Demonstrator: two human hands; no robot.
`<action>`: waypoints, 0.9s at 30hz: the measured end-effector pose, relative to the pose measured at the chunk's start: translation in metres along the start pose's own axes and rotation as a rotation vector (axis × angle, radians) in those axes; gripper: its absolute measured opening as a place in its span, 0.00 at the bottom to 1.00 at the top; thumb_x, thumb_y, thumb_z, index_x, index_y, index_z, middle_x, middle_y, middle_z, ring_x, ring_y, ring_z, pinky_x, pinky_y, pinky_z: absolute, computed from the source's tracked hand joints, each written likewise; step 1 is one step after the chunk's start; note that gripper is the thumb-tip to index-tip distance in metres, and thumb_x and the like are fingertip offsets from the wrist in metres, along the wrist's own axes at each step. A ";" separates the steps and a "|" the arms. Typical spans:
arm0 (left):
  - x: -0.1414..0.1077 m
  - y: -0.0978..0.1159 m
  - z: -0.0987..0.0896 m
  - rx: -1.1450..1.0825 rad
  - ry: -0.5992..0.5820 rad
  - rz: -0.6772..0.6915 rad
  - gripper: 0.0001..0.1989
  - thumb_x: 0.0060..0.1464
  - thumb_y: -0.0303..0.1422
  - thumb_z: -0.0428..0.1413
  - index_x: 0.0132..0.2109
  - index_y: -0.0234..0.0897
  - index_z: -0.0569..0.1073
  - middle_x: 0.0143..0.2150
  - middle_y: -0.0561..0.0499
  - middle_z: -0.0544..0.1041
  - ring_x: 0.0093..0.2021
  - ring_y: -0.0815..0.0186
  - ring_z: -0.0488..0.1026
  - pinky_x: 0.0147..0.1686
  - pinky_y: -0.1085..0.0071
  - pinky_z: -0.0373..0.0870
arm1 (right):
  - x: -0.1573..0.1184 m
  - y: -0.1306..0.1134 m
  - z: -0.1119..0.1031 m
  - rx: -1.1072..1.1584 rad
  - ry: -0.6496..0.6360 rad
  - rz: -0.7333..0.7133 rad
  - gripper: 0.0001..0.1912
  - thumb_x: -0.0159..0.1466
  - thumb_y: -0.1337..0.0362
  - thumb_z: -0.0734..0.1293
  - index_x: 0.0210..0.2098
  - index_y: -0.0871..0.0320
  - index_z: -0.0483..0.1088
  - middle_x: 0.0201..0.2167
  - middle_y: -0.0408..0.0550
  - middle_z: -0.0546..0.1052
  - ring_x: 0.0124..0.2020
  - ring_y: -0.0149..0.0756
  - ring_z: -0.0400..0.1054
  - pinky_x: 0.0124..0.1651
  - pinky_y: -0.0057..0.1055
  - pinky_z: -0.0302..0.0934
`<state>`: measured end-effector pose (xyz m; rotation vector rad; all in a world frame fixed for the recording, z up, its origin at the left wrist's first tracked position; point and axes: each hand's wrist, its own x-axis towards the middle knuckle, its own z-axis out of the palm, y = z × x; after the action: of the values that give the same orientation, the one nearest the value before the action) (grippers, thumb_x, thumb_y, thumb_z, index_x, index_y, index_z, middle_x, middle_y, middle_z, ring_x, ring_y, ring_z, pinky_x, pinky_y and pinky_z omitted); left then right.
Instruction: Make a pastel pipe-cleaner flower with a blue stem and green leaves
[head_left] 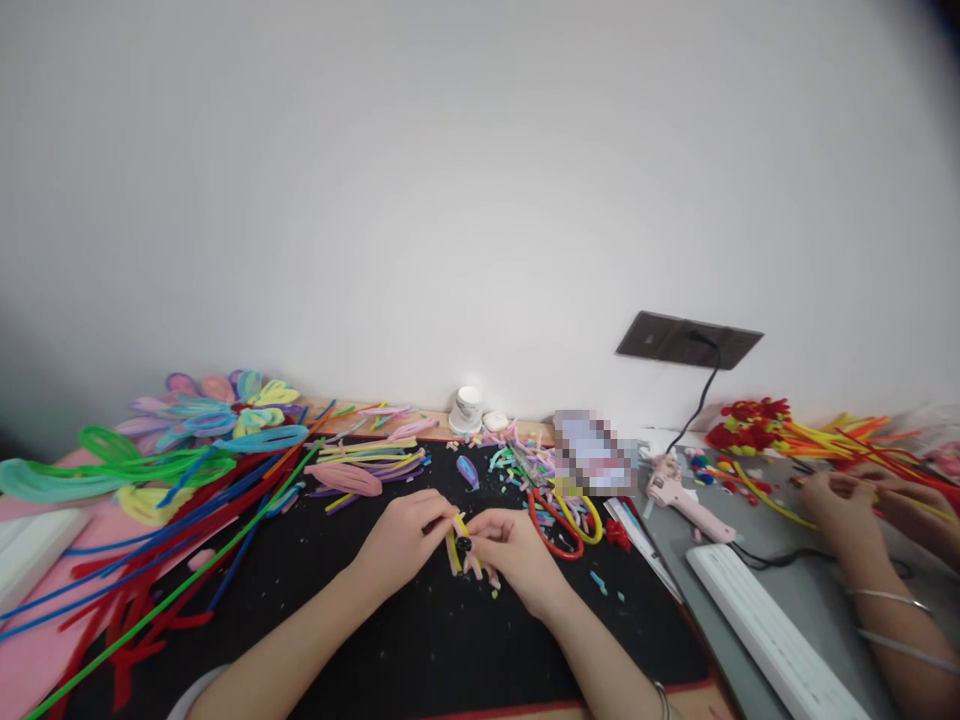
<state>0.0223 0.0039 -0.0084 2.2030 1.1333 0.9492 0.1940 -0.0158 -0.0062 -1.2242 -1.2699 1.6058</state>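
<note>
Above the black mat (375, 650), my left hand (409, 535) and my right hand (514, 555) meet with their fingers pinched. Between them is a small bent piece of yellow and pale pink pipe cleaner (453, 552), which both hands grip. A shiny black round bit (463, 544) sits by the right fingertips; its kind is too small to make out. Just beyond the hands, a small purple and blue pipe cleaner loop (467, 472) lies on the mat. To their right are red-handled scissors (556, 548), partly covered by cut pipe cleaner scraps (517, 455).
Pipe cleaner bundles (180, 480) crowd the left side. Along the wall stand a small white cup (469, 405) and a blurred phone-like object (592, 450). A pink glue gun (686, 500) and a white power strip (772, 630) lie right, near another person's hands (855, 505).
</note>
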 end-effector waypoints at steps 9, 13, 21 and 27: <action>0.005 -0.003 0.001 -0.038 -0.059 -0.045 0.10 0.54 0.30 0.51 0.33 0.39 0.78 0.33 0.51 0.79 0.34 0.65 0.74 0.36 0.74 0.64 | 0.001 0.002 -0.002 0.024 -0.083 -0.018 0.08 0.51 0.62 0.68 0.23 0.63 0.71 0.18 0.44 0.74 0.15 0.23 0.60 0.16 0.20 0.48; 0.004 -0.003 0.001 -0.072 -0.010 -0.076 0.10 0.52 0.29 0.51 0.32 0.39 0.78 0.33 0.51 0.80 0.33 0.64 0.75 0.36 0.73 0.65 | 0.003 0.005 -0.004 0.011 -0.061 -0.001 0.08 0.51 0.62 0.69 0.23 0.63 0.72 0.15 0.41 0.72 0.12 0.20 0.54 0.14 0.20 0.43; 0.005 0.006 0.003 -0.306 0.051 -0.238 0.09 0.49 0.28 0.51 0.28 0.36 0.76 0.26 0.51 0.78 0.25 0.67 0.73 0.27 0.75 0.67 | 0.005 0.002 0.002 -0.060 0.017 -0.054 0.07 0.49 0.64 0.69 0.20 0.62 0.71 0.13 0.40 0.70 0.12 0.22 0.56 0.15 0.20 0.53; 0.004 0.007 0.006 -0.346 0.082 -0.292 0.08 0.47 0.29 0.53 0.28 0.34 0.77 0.26 0.50 0.78 0.26 0.67 0.73 0.27 0.75 0.68 | 0.005 0.001 0.003 -0.057 -0.006 -0.034 0.05 0.49 0.66 0.68 0.20 0.62 0.70 0.14 0.41 0.72 0.12 0.23 0.58 0.15 0.20 0.54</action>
<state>0.0319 0.0027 -0.0065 1.6867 1.1864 1.0258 0.1902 -0.0127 -0.0084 -1.2266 -1.3412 1.5605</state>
